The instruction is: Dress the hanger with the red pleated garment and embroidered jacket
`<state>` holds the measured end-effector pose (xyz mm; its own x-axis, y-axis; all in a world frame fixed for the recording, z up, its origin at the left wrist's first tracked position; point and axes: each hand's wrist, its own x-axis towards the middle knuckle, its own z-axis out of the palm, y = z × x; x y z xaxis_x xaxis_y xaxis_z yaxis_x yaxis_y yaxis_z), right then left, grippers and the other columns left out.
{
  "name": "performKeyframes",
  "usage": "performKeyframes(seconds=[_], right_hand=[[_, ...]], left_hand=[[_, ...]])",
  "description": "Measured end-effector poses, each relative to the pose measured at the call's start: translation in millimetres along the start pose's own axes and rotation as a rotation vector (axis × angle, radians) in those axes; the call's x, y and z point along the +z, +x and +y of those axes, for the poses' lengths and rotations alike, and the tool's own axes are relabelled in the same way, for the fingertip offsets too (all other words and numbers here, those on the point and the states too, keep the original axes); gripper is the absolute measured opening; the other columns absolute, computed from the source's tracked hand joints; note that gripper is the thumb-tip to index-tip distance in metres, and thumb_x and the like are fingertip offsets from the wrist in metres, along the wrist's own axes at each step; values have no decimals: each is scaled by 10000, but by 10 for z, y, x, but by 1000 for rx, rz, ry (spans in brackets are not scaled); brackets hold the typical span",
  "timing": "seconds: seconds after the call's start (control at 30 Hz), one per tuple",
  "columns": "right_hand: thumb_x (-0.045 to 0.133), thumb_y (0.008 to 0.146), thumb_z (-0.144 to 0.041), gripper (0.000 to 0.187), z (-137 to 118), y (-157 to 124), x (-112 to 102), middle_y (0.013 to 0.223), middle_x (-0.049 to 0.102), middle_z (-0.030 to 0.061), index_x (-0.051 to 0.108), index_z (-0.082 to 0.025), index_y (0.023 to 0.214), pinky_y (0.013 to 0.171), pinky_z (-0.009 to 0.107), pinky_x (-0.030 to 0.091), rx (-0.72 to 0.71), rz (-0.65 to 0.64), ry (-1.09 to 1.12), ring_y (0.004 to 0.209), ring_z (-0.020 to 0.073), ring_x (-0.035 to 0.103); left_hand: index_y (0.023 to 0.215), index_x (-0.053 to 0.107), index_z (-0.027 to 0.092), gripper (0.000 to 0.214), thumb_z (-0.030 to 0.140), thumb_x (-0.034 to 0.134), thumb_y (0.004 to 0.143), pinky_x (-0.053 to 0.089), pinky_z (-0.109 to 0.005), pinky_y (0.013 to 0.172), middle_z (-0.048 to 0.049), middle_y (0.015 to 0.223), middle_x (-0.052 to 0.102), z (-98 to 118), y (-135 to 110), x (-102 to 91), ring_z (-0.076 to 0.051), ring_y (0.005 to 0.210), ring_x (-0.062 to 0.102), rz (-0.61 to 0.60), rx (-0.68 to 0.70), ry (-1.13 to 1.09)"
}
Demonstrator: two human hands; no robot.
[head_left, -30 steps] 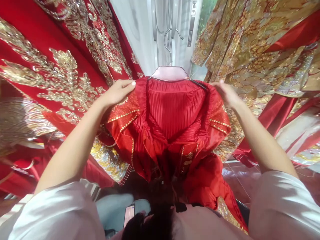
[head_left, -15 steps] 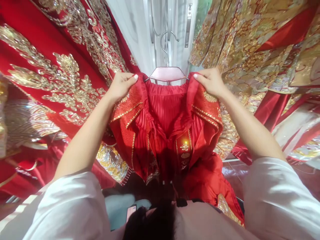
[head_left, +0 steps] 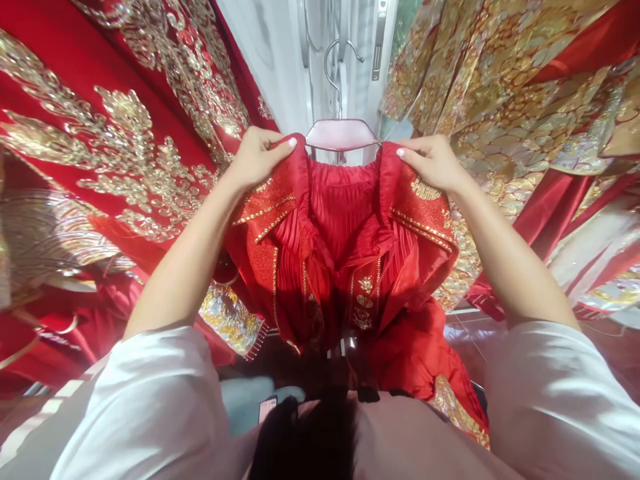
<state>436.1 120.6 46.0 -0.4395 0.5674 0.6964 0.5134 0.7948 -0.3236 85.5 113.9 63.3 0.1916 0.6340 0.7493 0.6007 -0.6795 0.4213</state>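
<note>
A red garment (head_left: 345,220) with pleats, gold embroidery and beaded gold trim hangs on a hanger (head_left: 343,135) that has a metal hook and a pale pink centre plate. On the left shoulder, my left hand (head_left: 260,157) pinches the cloth between thumb and fingers. My right hand (head_left: 430,160) grips the opposite shoulder the same way, so the neckline is stretched between them. The hook stands in front of a white panel; whether it hangs on anything is unclear. The garment's lower part drops into shadow in front of my body.
Red cloth with gold sequin embroidery (head_left: 135,127) hangs close on the left. Gold sequined garments (head_left: 490,87) hang on the right. A white frame with a metal latch (head_left: 379,47) stands behind the hanger. Low down lies a phone (head_left: 267,408), and red fabric (head_left: 415,353) drapes at lower right.
Both hands, the garment and its hanger have shifted slightly up and to the right. My left hand sits closer to the collar. Both hands keep their hold.
</note>
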Motion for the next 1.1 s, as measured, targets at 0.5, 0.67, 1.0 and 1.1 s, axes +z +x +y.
performKeyframes(seconds=[0.5, 0.67, 1.0, 1.1], right_hand=[[514, 898, -382, 407, -74, -45, -34, 995, 702, 94, 686, -41, 1037, 815, 248, 421, 186, -52, -168, 874, 121, 612], [467, 921, -391, 288, -497, -919, 510, 934, 675, 97, 671, -188, 912, 919, 411, 395, 175, 615, -402, 1025, 253, 571], [518, 835, -312, 164, -788, -1739, 2528, 945, 646, 116, 606, -175, 838, 769, 309, 397, 866, 21, 212, 845, 219, 578], [500, 795, -204, 113, -711, -1667, 2602, 811, 632, 50, 569, -187, 707, 744, 258, 378, 893, 35, 389, 761, 163, 542]], left_hand=[[579, 396, 128, 455, 370, 377, 964, 445, -422, 901, 60, 613, 331, 170, -27, -46, -65, 714, 548, -273, -150, 300], [945, 581, 144, 221, 344, 491, 914, 378, -422, 1022, -87, 1011, 632, 290, -955, 184, -208, 1062, 544, 313, 155, 311], [1141, 573, 119, 354, 110, 509, 793, 524, -351, 863, -133, 1060, 662, 50, -2902, 1819, -200, 905, 652, -107, -537, -53], [1172, 523, 81, 419, 94, 550, 754, 506, -371, 908, -174, 1133, 619, -104, -2913, 1966, -229, 1019, 624, -123, -554, -63]])
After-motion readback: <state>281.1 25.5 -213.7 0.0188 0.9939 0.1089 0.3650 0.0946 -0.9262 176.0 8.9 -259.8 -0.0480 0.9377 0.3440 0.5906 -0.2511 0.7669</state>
